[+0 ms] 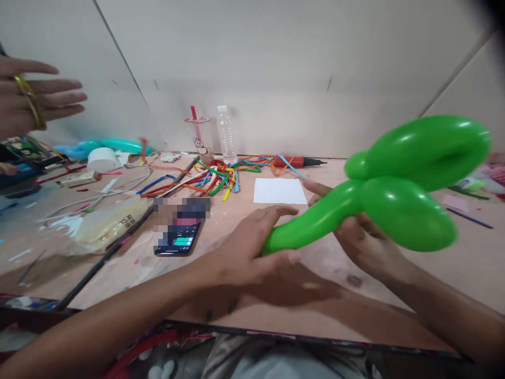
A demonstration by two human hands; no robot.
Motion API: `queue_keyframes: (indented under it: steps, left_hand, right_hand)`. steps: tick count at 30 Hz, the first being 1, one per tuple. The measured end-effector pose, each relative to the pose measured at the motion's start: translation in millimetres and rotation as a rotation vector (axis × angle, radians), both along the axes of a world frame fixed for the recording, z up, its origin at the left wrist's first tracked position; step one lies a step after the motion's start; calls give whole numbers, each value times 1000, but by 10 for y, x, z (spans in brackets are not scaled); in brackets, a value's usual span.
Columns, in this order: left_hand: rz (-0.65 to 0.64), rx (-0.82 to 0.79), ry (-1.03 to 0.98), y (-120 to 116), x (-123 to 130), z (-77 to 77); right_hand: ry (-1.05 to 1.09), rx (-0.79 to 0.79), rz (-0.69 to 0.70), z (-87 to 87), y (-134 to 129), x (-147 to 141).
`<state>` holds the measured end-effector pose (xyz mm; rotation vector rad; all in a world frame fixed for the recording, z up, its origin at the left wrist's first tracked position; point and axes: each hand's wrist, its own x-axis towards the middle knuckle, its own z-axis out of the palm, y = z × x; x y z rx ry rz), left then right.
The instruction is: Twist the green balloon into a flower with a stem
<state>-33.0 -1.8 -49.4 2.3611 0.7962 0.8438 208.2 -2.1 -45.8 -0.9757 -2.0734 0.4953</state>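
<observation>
A long green balloon (315,223), twisted into two large loops and a small round bubble at its right end, is held above the table. My left hand (256,237) is round the balloon's lower left end, with thumb and fingers on either side of it. My right hand (361,242) grips it from below, near the twist where the loops meet. Part of the right hand is hidden behind the balloon. A white sheet of paper (279,190) lies on the table behind my hands.
Another person's hand (43,95) reaches in at upper left. A phone (183,231) lies left of my hands. Behind are uninflated balloons (213,181), a red pump (294,162), a plastic bottle (226,134) and a cup with a straw (200,139). A plastic bag (106,223) lies at left.
</observation>
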Motion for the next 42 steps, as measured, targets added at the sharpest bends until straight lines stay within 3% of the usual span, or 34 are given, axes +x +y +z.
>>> queue_keyframes:
  steps: [2,4,6,8,10,12,17,22,24,27,29,31,33,35,42]
  left_hand:
    - [106,102,79,-21,62,0]
    - [287,174,190,0,97,0]
    - [430,206,347,43,95,7]
    - [491,223,504,82,65,21]
    - [467,232,592,92,31,40]
    - [394,232,605,66,12,69]
    - [230,128,537,-24,27,178]
    - [200,85,397,5,32,175]
    - [162,124,284,3,46,136]
    - [125,110,106,-30,79,91]
    - [75,-62,-23,-52,97,77]
    - [-44,-323,-165,-55,106,69]
    - [-159,-533,-270,-33,107,59]
    - [-170,-632,-309,8,103,44]
    - [-46,-660,-277,120,62,11]
  right_hand:
    - [99,-103,-1,-2,11,-66]
    - [16,-125,-58,-7,23,-118]
    - [-249,-20,-153,-6,5,-146]
    - [-471,213,-193,4,-55,-169]
    - [-553,440,-157,13,-136,-207]
    - [-609,521,-109,12,-192,-259]
    - [-733,331,-182,-30,-142,-303]
    - [-559,260,-336,52,-120,-242]
    - [-365,131,-261,125,-147,-225]
    - [14,-221,-40,211,-188,-212]
    - [218,-412,89,228,-200,-210]
    - [325,-491,163,210,-198,-215]
    - [351,-482,200,169,-187,-224]
    - [340,-426,209,126,-178,-234]
    - [287,-296,171,62,-198,-279]
